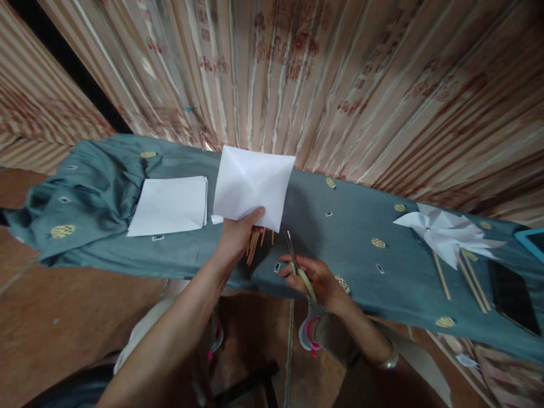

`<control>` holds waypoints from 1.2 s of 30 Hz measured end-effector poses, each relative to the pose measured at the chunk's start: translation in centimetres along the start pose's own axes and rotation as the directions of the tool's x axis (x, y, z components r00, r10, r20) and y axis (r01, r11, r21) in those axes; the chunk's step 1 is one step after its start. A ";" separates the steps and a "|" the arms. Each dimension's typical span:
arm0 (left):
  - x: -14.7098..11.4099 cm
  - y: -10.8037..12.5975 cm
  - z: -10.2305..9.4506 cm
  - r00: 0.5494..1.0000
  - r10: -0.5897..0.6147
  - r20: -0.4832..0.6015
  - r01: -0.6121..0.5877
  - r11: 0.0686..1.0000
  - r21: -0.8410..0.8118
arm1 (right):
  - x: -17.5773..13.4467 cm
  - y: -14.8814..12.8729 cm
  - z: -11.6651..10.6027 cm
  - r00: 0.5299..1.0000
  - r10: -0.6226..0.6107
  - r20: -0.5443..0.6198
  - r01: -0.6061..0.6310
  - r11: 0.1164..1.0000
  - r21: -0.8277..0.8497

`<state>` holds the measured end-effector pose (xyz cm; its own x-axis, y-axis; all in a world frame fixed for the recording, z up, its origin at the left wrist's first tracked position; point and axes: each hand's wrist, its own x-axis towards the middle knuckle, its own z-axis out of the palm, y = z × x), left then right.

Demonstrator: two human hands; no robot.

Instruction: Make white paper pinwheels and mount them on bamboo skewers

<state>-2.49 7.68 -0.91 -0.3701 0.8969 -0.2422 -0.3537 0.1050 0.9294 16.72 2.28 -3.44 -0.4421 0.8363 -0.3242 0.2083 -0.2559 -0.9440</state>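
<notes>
A square of white paper [255, 178], creased along its diagonals, is pinched at its lower edge by my left hand [244, 229], thumb on top. Green-handled scissors [302, 275] are gripped in my right hand [317, 280], their blades pointing up toward the paper's lower right corner but apart from it. Several thin wooden sticks [254, 247] lie on the cloth below the paper, partly hidden by it and my left hand. Left of the held sheet rests a stack of white paper [170, 205].
A green patterned cloth [340, 226] covers the long narrow surface. At its right end lie white paper pinwheels [446, 229] on sticks, a dark phone-like slab [514, 294] and a blue-edged object [529, 241]. A pleated curtain [297, 85] hangs behind.
</notes>
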 end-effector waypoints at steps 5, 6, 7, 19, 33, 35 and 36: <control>-0.4 -0.3 0.7 0.997 0.064 0.039 -0.064 0.998 0.009 | 0.0 0.0 0.1 0.999 0.030 0.046 -0.030 0.999 0.013; -0.5 -0.4 0.8 0.996 0.077 0.044 -0.078 0.997 0.023 | 0.1 -0.1 0.1 0.998 0.040 0.040 -0.041 0.999 0.025; -0.6 -0.5 0.9 0.995 0.087 0.045 -0.089 0.995 0.034 | 0.2 -0.2 0.0 0.998 0.054 0.035 -0.055 0.998 0.029; -1.2 -1.2 1.1 0.982 0.157 0.109 -0.168 0.980 0.107 | 0.7 -0.3 0.0 0.994 0.111 -0.005 -0.110 0.994 0.010; -0.9 -1.5 1.1 0.984 0.147 0.102 -0.158 0.982 0.108 | 1.0 -1.0 0.0 0.990 0.139 -0.015 -0.138 0.990 0.026; -1.0 -1.4 1.1 0.984 0.142 0.106 -0.154 0.980 0.123 | 1.0 -1.0 0.1 0.990 0.139 -0.010 -0.139 0.990 0.020; -1.0 -1.4 1.1 0.985 0.136 0.105 -0.150 0.980 0.134 | 1.1 -1.0 0.0 0.990 0.138 -0.009 -0.138 0.990 0.019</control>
<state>-0.70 7.14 -1.66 -0.3223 0.9430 -0.0829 -0.1765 0.0262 0.9840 16.01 3.40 -2.85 -0.4014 0.7972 -0.4510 0.2509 -0.3778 -0.8912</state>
